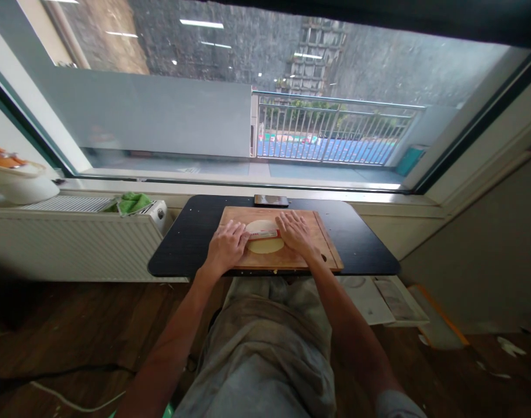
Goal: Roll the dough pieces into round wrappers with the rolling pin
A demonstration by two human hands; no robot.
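A round, flat sheet of pale dough [265, 247] lies on a wooden cutting board [302, 262]. Across its middle rests a red and white rod-like roller [264, 234], whose exact kind I cannot make out. My left hand [228, 244] lies over the roller's left end, fingers stretched forward. Over the right end lies my right hand [296, 232], palm down with its fingers extended. Both ends of the roller are hidden under my hands. Dough shows in front of and behind the roller.
The board sits on a small black table [361, 249] against the window. A phone-like dark slab [271, 201] lies at its far edge. Left stand a radiator [73, 244] with a green cloth [133, 203] and a white pot [21, 183]. Cables cross the floor.
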